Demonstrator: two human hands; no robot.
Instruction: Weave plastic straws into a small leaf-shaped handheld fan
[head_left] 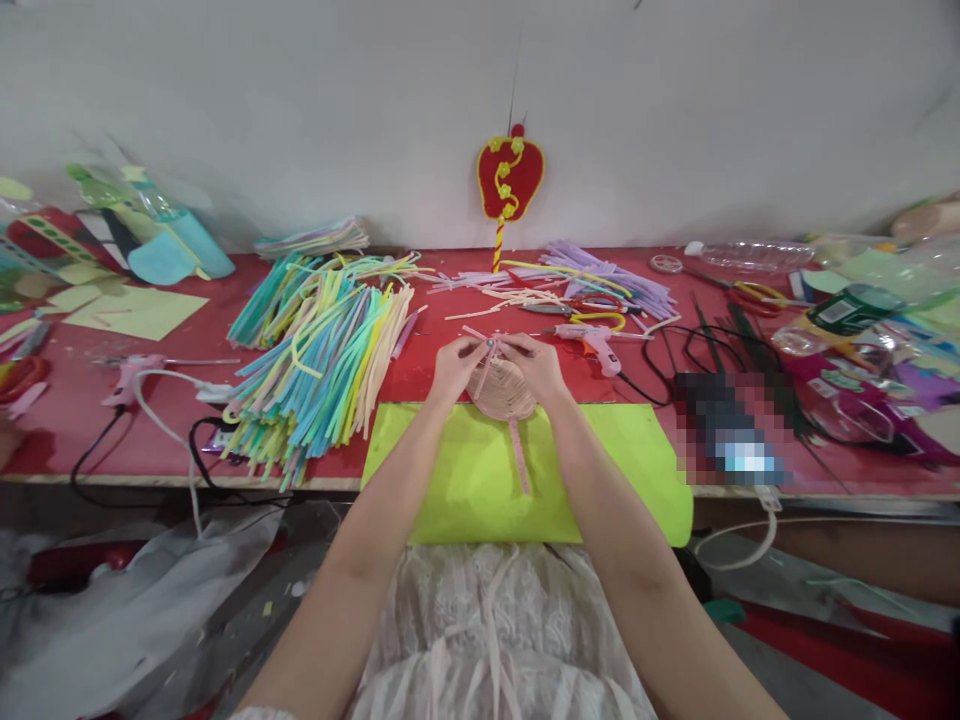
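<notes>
My left hand (457, 364) and my right hand (538, 362) meet fingertip to fingertip over the table's near part. Between them is a thin pink pipe cleaner (480, 380), pinched by both hands. Just beneath lies a round, fan-shaped piece (504, 392) in brownish pink, coiled or ridged in rows. Its pink fuzzy handle (519, 455) points toward me across a lime-green mat (622, 455). My fingers cover the upper edge of the round piece, so how the pipe cleaner meets it cannot be seen.
Large bundles of coloured pipe cleaners (322, 360) lie left; purple ones (600, 278) lie behind. A pink glue gun (591, 344) sits right of my hands, another (135, 378) far left. A red fan (511, 178) stands at the wall. Scissors (757, 298) and a bottle (757, 254) lie right.
</notes>
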